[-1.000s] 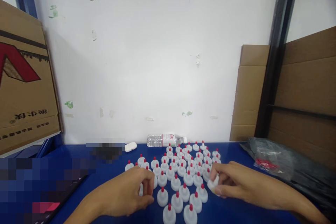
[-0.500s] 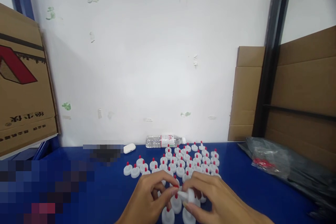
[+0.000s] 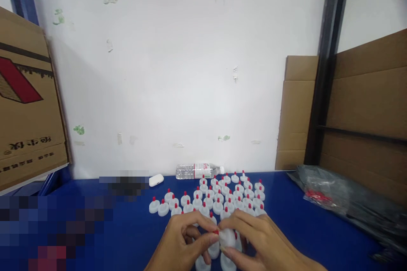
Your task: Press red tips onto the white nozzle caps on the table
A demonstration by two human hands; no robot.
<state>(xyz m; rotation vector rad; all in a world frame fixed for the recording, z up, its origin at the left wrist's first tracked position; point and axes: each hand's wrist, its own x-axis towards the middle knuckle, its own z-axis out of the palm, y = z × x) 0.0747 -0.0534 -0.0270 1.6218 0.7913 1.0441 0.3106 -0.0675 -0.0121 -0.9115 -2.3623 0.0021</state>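
My two hands meet low in the middle of the view, just above the blue table (image 3: 133, 224). My right hand (image 3: 260, 241) grips a white bottle cap (image 3: 227, 237) by its round body. The thumb and forefinger of my left hand (image 3: 181, 241) pinch the small red tip (image 3: 216, 232) at that cap's end. Behind and under my hands stand several rows of white caps with red tips (image 3: 222, 194), all upright.
A clear water bottle (image 3: 199, 170) lies on its side by the white wall, with a white earbud case (image 3: 156, 180) left of it. A dark plastic bag (image 3: 343, 203) lies at the right, and cardboard boxes (image 3: 28, 101) stand on both sides.
My hands came in from either side of the caps and met at the middle. The right hand carried a white cap there, and the left hand's fingers closed on its red tip.
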